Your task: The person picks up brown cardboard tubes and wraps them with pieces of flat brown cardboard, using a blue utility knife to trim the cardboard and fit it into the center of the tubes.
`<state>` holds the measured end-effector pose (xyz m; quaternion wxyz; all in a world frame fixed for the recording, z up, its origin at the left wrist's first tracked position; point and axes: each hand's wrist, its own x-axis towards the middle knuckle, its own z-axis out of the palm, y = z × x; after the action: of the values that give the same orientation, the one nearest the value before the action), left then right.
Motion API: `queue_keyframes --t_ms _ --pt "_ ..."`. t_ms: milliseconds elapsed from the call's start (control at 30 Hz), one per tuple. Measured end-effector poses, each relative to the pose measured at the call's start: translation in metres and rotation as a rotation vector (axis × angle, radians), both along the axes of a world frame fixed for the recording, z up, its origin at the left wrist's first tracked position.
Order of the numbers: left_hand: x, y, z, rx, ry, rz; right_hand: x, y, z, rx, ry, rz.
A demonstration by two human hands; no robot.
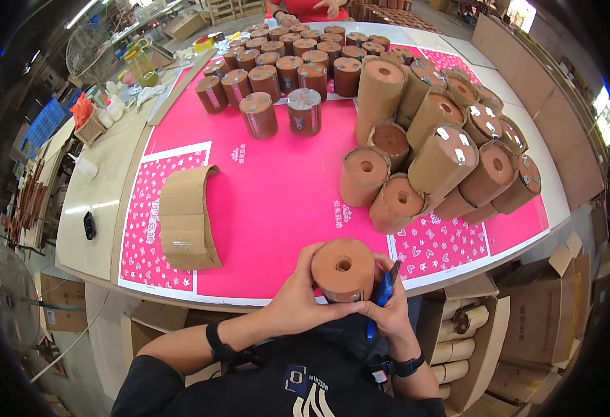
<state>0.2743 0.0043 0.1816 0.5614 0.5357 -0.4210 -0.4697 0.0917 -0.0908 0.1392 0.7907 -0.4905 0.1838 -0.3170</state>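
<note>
Close to my body, at the table's near edge, my left hand (297, 293) is wrapped round a short reddish-brown cylinder (327, 254) with a round hole in its top. My right hand (391, 314) grips a blue-handled tool (383, 290), seemingly a utility knife, and its fingers also rest against the cylinder's right side. The cylinder's lower part is partly hidden by my fingers. A curved piece of cardboard (188, 219) lies to the left on the pink sheet (270, 201). Cardboard-wrapped cylinders (444, 158) are stacked to the right.
Many brown cylinders (289, 69) stand at the table's far side, where another person in a red top (312, 10) works. A small black object (89, 225) and a white bottle (86, 167) sit at left. An open carton (482, 340) of wrapped cylinders stands below right.
</note>
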Motion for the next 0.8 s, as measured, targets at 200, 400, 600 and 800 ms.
queue_keyframes --t_ms 200,400,600,800 --pt "0.057 -0.047 0.016 0.086 -0.690 0.170 0.004 0.000 0.008 -0.270 0.330 -0.218" --pt "0.136 -0.119 0.039 0.284 -1.093 0.427 -0.034 0.004 -0.008 -0.110 0.461 -0.233" --pt "0.170 -0.160 -0.044 0.068 -0.678 0.797 -0.040 0.010 -0.017 -0.188 0.446 -0.306" --pt "0.184 -0.198 -0.073 0.091 -0.772 0.874 -0.057 0.013 -0.016 -0.242 0.490 -0.348"
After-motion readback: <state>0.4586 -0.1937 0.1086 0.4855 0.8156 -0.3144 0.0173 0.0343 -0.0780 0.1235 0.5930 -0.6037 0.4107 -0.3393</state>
